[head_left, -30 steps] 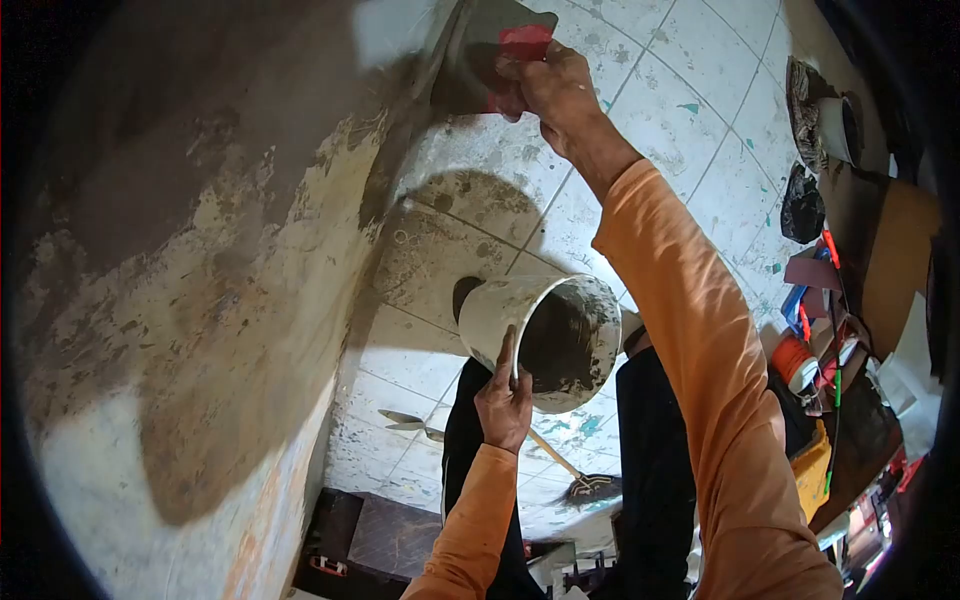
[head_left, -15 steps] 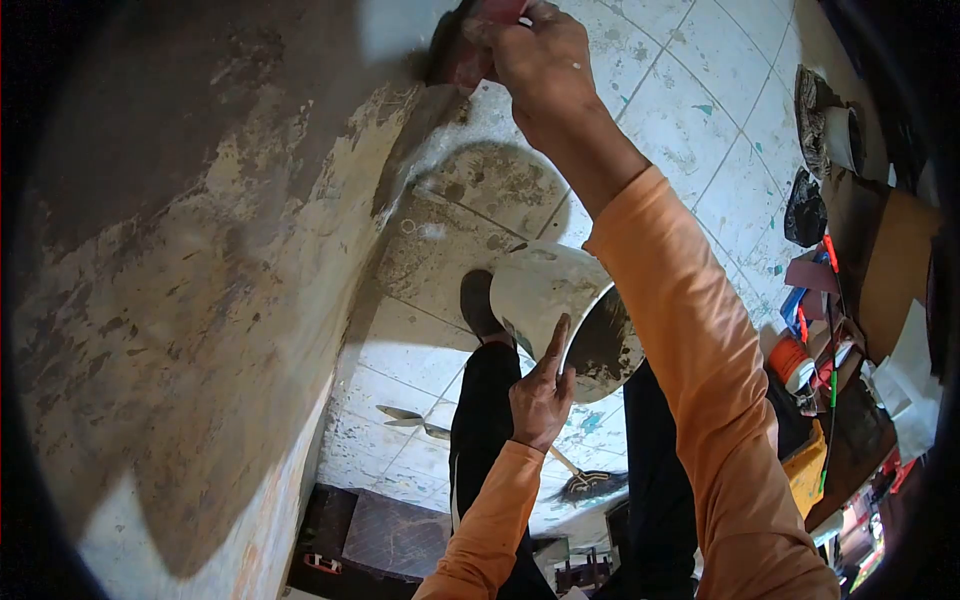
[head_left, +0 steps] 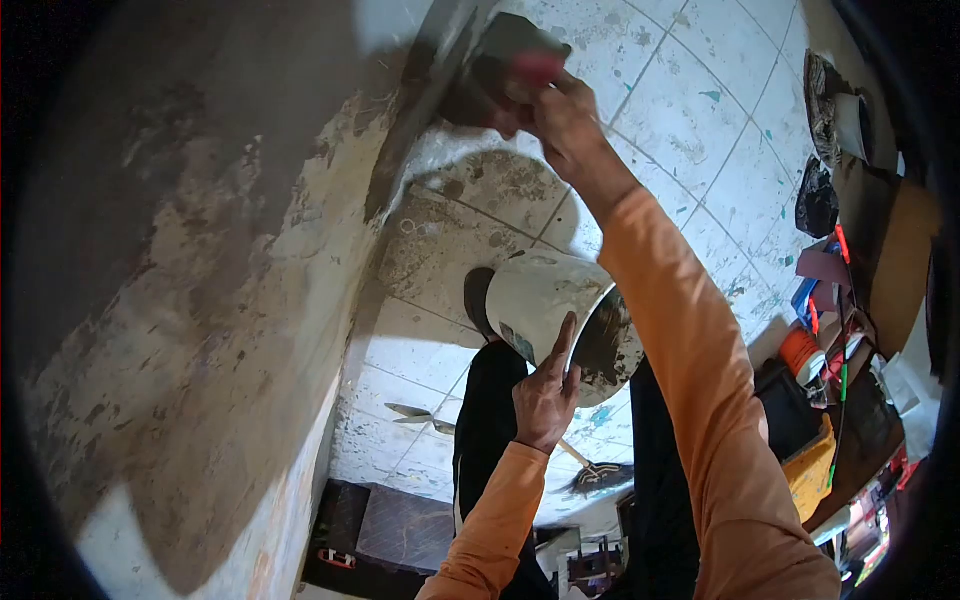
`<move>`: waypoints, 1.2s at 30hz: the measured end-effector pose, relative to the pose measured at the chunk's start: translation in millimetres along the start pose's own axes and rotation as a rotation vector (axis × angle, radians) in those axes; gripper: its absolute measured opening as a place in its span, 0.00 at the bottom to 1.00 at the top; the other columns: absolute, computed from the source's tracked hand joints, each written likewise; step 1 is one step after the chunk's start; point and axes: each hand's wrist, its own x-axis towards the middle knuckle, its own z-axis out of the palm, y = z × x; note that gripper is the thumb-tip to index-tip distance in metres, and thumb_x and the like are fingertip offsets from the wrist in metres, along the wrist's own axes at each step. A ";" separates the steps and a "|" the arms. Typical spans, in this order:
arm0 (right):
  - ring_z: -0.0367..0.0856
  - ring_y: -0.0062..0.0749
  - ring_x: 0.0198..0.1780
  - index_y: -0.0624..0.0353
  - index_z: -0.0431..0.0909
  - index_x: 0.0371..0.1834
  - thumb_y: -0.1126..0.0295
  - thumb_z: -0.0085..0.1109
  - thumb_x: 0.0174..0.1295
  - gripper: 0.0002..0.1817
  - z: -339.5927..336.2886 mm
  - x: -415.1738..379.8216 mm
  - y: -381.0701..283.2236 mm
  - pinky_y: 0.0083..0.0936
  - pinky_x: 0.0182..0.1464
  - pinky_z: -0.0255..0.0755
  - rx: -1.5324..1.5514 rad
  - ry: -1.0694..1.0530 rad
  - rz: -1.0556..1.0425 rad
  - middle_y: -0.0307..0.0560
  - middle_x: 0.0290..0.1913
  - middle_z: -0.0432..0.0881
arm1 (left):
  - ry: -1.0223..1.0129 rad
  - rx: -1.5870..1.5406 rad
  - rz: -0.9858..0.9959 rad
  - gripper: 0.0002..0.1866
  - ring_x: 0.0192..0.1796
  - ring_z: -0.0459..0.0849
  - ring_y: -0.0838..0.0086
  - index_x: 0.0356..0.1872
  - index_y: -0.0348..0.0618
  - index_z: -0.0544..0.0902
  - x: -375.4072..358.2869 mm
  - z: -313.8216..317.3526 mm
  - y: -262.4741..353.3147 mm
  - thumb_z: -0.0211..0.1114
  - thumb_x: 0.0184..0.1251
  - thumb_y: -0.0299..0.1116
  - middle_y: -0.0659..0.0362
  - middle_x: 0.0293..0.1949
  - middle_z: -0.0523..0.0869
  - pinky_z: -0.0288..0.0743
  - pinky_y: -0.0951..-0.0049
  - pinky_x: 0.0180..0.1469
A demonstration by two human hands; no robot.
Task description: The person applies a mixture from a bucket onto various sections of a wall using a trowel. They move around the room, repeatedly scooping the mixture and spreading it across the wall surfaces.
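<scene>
My right hand is wrapped around the red handle of a plastering trowel, a little blurred. The grey blade stands beside the wall, away from its surface at the far end. With my left hand I grip the rim of a white bucket, index finger stretched along its outside. The bucket is tipped, its mouth toward the right, and dark grey residue coats the inside. Dark wet-looking plaster covers the upper part of the wall, over a paler, patchy surface.
White floor tiles are spattered with plaster. Behind my legs lie a broom and a pointed metal tool. Along the right are a black bag, an orange-and-white container and a yellow container.
My right hand has come back from the wall toward the right and nearer to me, turning the trowel so that its blade shows. The left hand keeps the bucket nearly in place.
</scene>
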 end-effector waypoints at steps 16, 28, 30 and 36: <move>0.83 0.27 0.35 0.64 0.85 0.53 0.76 0.69 0.70 0.11 29.3 -54.6 -40.5 0.29 0.44 0.82 0.042 -0.013 -0.064 0.43 0.42 0.88 | -0.019 -0.010 0.027 0.45 0.53 0.92 0.48 0.87 0.67 0.60 8.7 7.1 2.3 0.67 0.72 0.24 0.53 0.72 0.82 0.91 0.57 0.54; 0.84 0.21 0.45 0.58 0.87 0.60 0.73 0.68 0.75 0.13 29.4 35.7 62.2 0.25 0.50 0.80 0.071 0.165 -0.666 0.35 0.48 0.90 | -0.017 0.143 0.160 0.39 0.38 0.92 0.53 0.81 0.58 0.71 -2.2 33.1 -10.6 0.72 0.68 0.29 0.51 0.42 0.92 0.87 0.57 0.39; 0.84 0.22 0.48 0.60 0.86 0.61 0.77 0.64 0.75 0.14 44.6 25.6 86.8 0.23 0.53 0.80 -0.170 0.194 -0.651 0.37 0.51 0.91 | -0.137 0.170 0.124 0.34 0.40 0.92 0.53 0.75 0.53 0.76 -8.4 36.4 -19.9 0.72 0.67 0.29 0.51 0.44 0.92 0.87 0.57 0.40; 0.83 0.24 0.48 0.60 0.81 0.67 0.79 0.56 0.77 0.18 90.6 -63.7 107.0 0.27 0.50 0.79 -0.384 0.187 -0.598 0.44 0.52 0.91 | -0.054 0.192 0.299 0.17 0.48 0.92 0.52 0.56 0.45 0.86 -20.2 57.0 -27.9 0.71 0.67 0.32 0.51 0.49 0.93 0.86 0.56 0.45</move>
